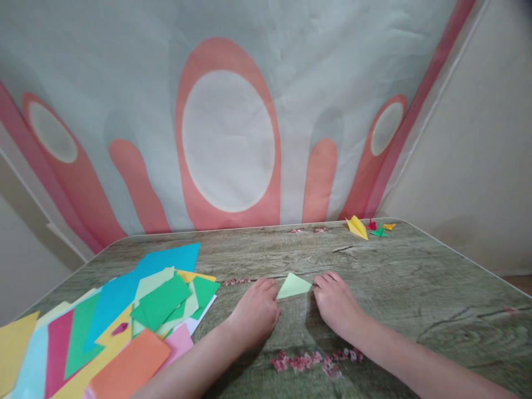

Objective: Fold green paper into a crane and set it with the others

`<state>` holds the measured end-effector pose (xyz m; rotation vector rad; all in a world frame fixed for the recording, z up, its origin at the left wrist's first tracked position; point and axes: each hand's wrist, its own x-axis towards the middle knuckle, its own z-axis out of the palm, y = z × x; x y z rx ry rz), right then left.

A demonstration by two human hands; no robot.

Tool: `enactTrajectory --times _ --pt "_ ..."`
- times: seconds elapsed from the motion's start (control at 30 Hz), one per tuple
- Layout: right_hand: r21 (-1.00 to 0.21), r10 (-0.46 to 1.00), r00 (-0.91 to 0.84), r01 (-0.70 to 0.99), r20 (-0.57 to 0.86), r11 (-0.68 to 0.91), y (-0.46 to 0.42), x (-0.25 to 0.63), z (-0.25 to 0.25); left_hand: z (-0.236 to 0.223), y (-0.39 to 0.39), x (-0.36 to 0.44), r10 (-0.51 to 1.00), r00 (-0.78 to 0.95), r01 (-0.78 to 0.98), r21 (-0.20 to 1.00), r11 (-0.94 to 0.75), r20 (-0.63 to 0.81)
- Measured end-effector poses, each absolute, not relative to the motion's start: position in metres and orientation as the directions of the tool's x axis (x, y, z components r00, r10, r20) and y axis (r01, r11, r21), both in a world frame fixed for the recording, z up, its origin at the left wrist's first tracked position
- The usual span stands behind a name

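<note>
Between my two hands is a small pale green sheet of origami paper, folded to a pointed, roughly triangular shape. My left hand is closed at its left corner, with the fingers curled and the tips partly hidden. At the right corner, my right hand pinches the paper between thumb and fingers. The paper is just over the wood-patterned table, and I cannot tell whether it touches the surface.
Coloured paper sheets lie spread on the left, with green squares, an orange piece and a blue sheet. A yellow paper plane and small folded pieces sit at the far right. A patterned backdrop stands behind the table.
</note>
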<state>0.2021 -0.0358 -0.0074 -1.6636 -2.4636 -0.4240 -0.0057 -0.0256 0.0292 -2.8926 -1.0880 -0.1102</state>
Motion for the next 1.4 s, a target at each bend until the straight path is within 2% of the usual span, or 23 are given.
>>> enactTrajectory --times 0.13,0.3,0.5,0.6,0.9,1.1,1.3,1.4 --pt "0.069 0.882 -0.334 0.941 0.332 0.330 -0.033 0.207 -0.008 0.027 -0.026 -0.006 0.671 0.737 0.676 -0.044 -0.736 0.083" --pt "-0.173 0.872 -0.208 0.935 0.443 0.310 -0.029 0.209 -0.012 0.016 -0.018 -0.013 0.709 0.689 0.714 0.029 -0.700 0.152" --pt "-0.391 0.880 -0.225 0.830 0.418 0.398 -0.020 0.209 -0.020 0.001 -0.005 -0.020 0.775 0.576 0.725 0.275 -0.632 0.260" --pt "-0.437 0.878 -0.245 0.792 0.411 0.426 -0.018 0.209 -0.022 -0.004 -0.002 -0.020 0.778 0.550 0.702 0.335 -0.628 0.305" --pt "-0.554 0.888 -0.269 0.702 0.374 0.446 -0.021 0.206 -0.020 -0.004 -0.002 -0.019 0.752 0.591 0.621 0.429 -0.656 0.293" --pt "-0.645 0.889 -0.215 0.623 0.403 0.443 -0.019 0.207 -0.027 -0.002 -0.003 -0.018 0.738 0.600 0.562 0.493 -0.664 0.310" --pt "-0.693 0.903 -0.212 0.584 0.373 0.423 -0.022 0.209 -0.024 -0.002 -0.004 -0.018 0.745 0.611 0.580 0.489 -0.652 0.269" --pt "-0.678 0.884 -0.268 0.569 0.383 0.466 -0.024 0.206 -0.017 -0.004 -0.005 -0.017 0.782 0.569 0.629 0.478 -0.613 0.253"
